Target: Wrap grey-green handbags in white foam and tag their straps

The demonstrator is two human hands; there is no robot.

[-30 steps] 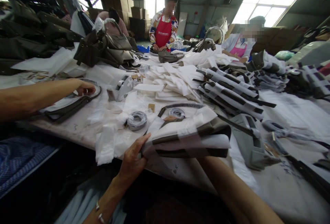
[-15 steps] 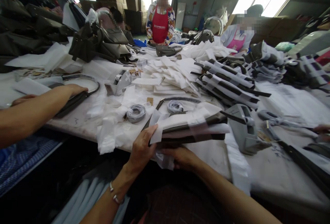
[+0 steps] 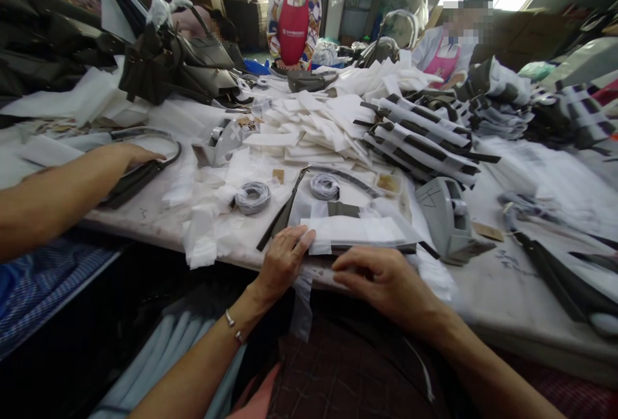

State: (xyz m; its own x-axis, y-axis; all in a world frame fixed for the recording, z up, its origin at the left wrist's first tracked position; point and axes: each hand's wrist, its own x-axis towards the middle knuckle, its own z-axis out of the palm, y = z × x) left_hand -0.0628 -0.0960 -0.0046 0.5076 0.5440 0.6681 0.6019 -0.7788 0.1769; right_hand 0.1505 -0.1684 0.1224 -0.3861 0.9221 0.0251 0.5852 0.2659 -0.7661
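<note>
A dark grey-green handbag [image 3: 344,209] with white foam sheets [image 3: 360,231] over it lies flat at the table's front edge. Its curved handle [image 3: 355,177] is covered in clear film and points away from me. My left hand [image 3: 287,258] is closed on the bag's left end, thumb on the white sheet. From beneath that hand a translucent strip [image 3: 302,309] hangs over the edge. Just in front of the bag's near side, my right hand [image 3: 386,274] has loosely curled fingers, a gap to the thumb, and nothing visible in it.
A grey tape dispenser [image 3: 447,219] stands right of the bag. Wrapped strap coils [image 3: 253,197] lie left and behind. Farther back are foam sheets [image 3: 318,129] and stacked wrapped bags [image 3: 420,139]. A co-worker's arm [image 3: 72,194] reaches in from the left; two people in red aprons stand opposite.
The bag has gone from raised and tilted to flat on the table, its white-sheeted side up. My right hand has come out from under it and moved right, away from the translucent strip.
</note>
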